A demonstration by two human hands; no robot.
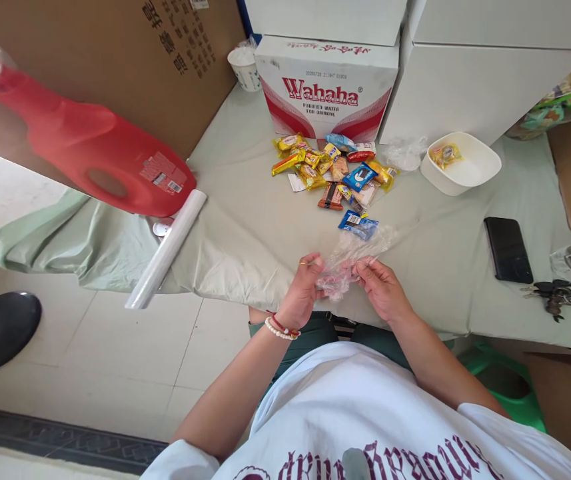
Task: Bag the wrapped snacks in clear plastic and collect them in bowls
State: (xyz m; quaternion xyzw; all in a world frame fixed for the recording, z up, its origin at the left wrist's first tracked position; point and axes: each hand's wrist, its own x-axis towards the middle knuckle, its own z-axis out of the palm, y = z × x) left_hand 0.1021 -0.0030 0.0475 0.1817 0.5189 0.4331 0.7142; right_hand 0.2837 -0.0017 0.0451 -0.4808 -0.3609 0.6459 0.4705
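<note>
Between my two hands is a crumpled clear plastic bag [336, 272], held just over the near edge of the cloth-covered table. My left hand [308, 283], with a ring and a beaded bracelet, closes on the bag's left side. On its right side my right hand [376, 283] pinches the plastic between thumb and fingers. A blue snack packet [359, 224] lies right behind the bag, partly against its far edge. Beyond it sits a pile of small wrapped snacks [332, 163] in yellow, red, brown and blue wrappers.
A white bowl [460, 183] with one wrapped snack stands right of the pile, beside crumpled plastic [405, 155]. A phone [508, 249] and keys [559, 293] lie at right. A red jug [110, 147] and a plastic roll [168, 250] are at left. Wahaha carton [328, 93] stands behind.
</note>
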